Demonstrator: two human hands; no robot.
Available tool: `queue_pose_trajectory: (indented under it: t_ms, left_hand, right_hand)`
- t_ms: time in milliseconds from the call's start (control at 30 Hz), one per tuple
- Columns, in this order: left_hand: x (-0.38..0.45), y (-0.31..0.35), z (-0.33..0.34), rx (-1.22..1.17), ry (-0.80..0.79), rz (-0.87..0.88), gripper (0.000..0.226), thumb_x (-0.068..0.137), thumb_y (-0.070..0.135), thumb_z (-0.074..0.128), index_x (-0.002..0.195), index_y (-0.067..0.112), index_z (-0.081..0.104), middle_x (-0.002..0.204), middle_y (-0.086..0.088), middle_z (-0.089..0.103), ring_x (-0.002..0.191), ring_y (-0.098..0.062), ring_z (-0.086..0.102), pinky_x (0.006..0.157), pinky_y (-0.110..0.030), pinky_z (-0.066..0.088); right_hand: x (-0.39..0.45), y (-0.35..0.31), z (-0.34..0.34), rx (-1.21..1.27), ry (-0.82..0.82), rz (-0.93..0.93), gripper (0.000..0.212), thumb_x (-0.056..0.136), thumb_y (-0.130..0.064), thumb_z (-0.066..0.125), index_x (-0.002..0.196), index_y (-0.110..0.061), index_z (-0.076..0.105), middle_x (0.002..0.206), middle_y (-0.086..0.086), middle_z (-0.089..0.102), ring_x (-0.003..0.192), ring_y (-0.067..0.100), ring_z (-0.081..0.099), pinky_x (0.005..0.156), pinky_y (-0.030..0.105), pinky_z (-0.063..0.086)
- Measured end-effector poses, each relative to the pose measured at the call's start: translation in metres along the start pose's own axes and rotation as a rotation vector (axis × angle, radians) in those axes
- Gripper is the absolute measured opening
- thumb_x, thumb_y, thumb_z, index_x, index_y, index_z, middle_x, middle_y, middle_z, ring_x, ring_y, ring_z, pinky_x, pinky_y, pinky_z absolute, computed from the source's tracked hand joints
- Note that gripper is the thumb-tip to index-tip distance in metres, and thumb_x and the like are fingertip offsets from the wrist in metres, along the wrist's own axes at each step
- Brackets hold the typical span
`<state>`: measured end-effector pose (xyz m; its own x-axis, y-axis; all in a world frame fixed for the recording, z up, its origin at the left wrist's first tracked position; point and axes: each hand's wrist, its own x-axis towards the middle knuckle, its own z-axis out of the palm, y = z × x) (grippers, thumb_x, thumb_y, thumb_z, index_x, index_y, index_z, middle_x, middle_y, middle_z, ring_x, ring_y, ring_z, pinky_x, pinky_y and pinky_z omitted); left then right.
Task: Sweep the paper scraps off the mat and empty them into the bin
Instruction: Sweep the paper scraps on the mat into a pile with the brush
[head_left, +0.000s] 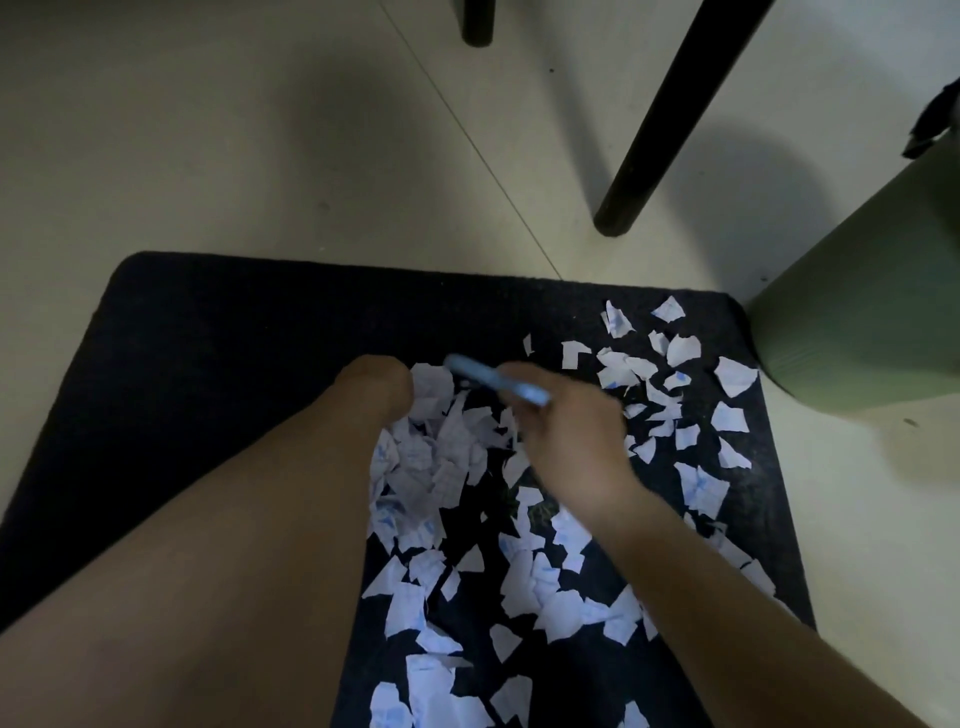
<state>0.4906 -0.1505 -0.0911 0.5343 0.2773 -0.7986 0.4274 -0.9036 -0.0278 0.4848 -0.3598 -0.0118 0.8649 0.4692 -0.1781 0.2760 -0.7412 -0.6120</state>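
Right hand (566, 441) is curled round a small blue tool (496, 385) (blurry, could be a little brush or a dustpan handle, can't say which), held low over the middle of the mat (234, 353). Left hand (376, 387) is mostly hidden behind its own forearm; it looks bunched up and pressed down at the far end of a heap of scraps (431, 467), but I can't tell whether the fingers are actually holding anything.

The scraps are all on the mat: one thick pile between the two hands, and looser bits scattered toward the right edge and the near end. The left half of the mat looks bare.

Handling-wise, my guess is these are feather-light, floppy torn paper, so they'll flutter and skid at any quick flick and probably snag a bit on the mat's fuzzy pile. Slow, low strokes should herd them better than fast ones. No point pinching single pieces; better to bunch them into the heap and scoop from underneath with a cupped hand or the tool.

The green bin (857, 312) stands on the floor (260, 156) just beside the mat's far right corner, so it's a short carry. Black furniture legs (660, 119) stand further back.
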Motion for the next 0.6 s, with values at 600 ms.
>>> queue_pose_trajectory:
  t_ms: [600]
  left_hand:
    - [0.005,0.01,-0.003,0.059,-0.043,-0.06,0.038,0.103,0.023,0.037,0.137,0.009,0.044,0.074,0.004,0.035,0.06,-0.005,0.031,0.083,-0.02,0.042]
  right_hand:
    - [0.092,0.131,-0.095,-0.307,0.309,0.372,0.033,0.099,-0.029,0.044,0.115,-0.007,0.061,0.102,0.026,0.064,0.095,0.042,0.059,0.076,0.039,0.042]
